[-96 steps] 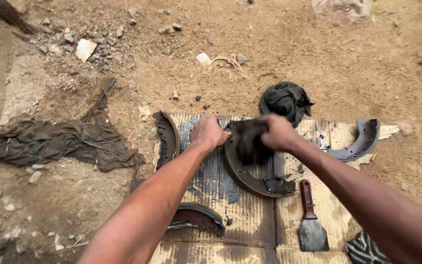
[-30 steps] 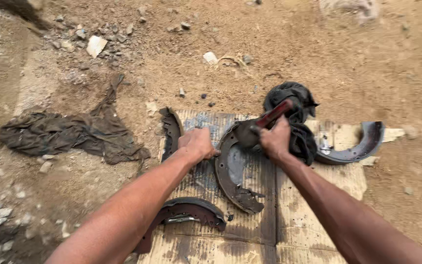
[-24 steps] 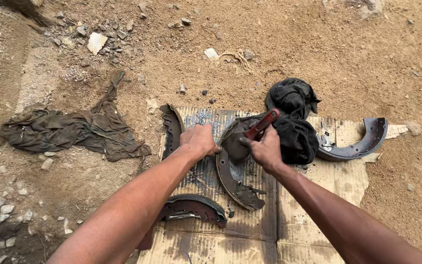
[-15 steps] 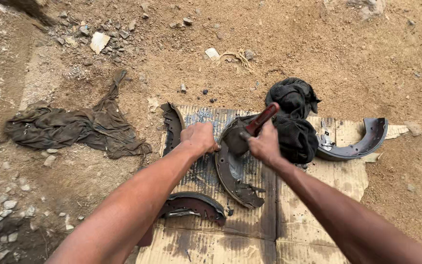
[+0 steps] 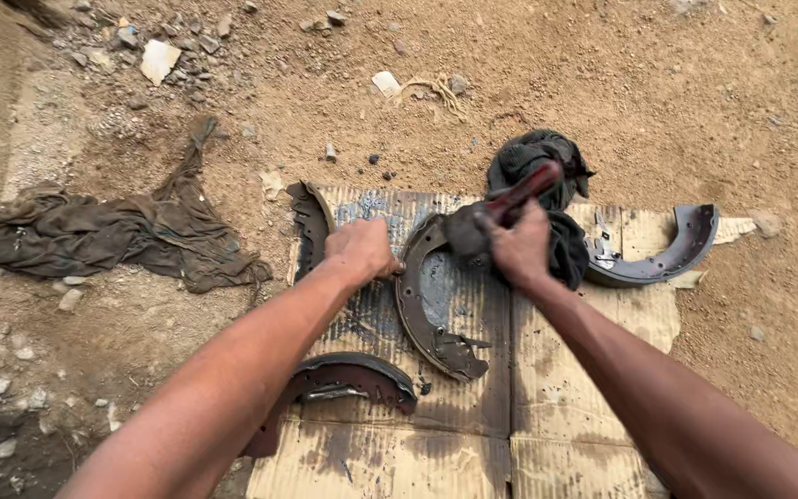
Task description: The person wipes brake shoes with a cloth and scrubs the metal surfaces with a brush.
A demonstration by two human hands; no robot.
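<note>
A curved, rusty brake shoe [image 5: 425, 314] lies on the stained cardboard sheet [image 5: 565, 370]. My left hand [image 5: 359, 249] grips its upper left rim. My right hand [image 5: 521, 245] is closed on a scraper with a red handle [image 5: 521, 189], whose blade end presses on the shoe's top. A dark rag [image 5: 547, 162] lies bunched just behind my right hand.
Three more brake shoes lie on the cardboard: one at the far left edge [image 5: 310, 217], one at the front left [image 5: 353, 374], one at the right [image 5: 667, 249]. A large dirty cloth [image 5: 113, 236] is spread on the dirt at left. Stones and rubble [image 5: 157, 60] lie beyond.
3.2 s ago my right hand held the dark rag on the shoe and the scraper lay on the cardboard. Now it holds the scraper; the rag lies behind. My left hand stays on the rim.
</note>
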